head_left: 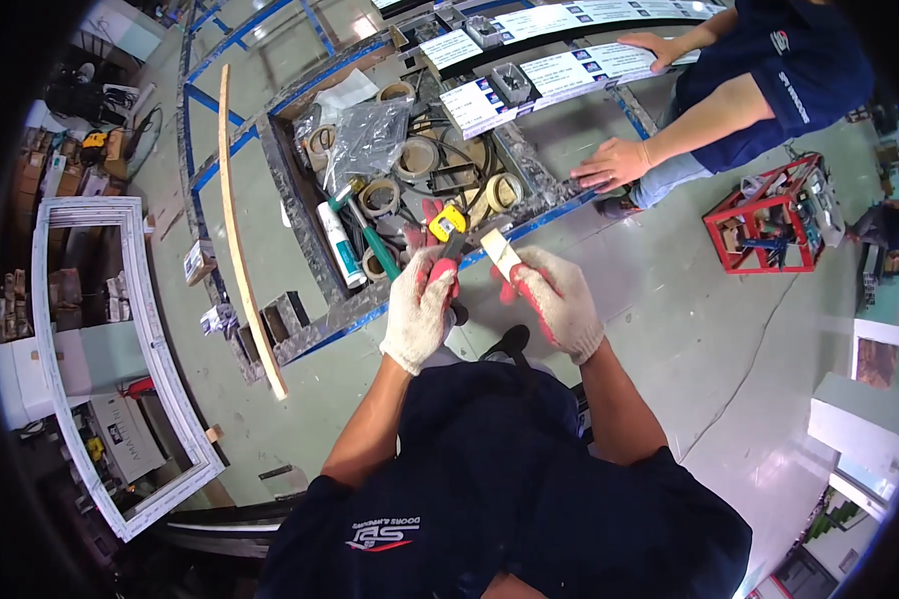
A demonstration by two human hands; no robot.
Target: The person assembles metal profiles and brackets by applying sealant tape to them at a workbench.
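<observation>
My left hand (420,304), in a white knitted glove with red palm and fingertips, is closed on a dark narrow piece (454,246) whose kind I cannot make out. My right hand (559,304), gloved alike, pinches a short pale wooden block (498,249). The two pieces are held close together but apart, at the near edge of a workbench tray (305,225). Just beyond my left hand is a yellow tape measure (448,222). Tape rolls (419,157), a white-and-teal tube (341,246), a green-handled tool (375,235) and grey plastic film (368,140) lie in the tray.
A co-worker at the right rests both hands on the bench and the film-covered profiles (559,75). A long wooden strip (235,220) crosses the blue metal frame at left. A white window frame (45,290) stands far left, a red cart (769,225) right.
</observation>
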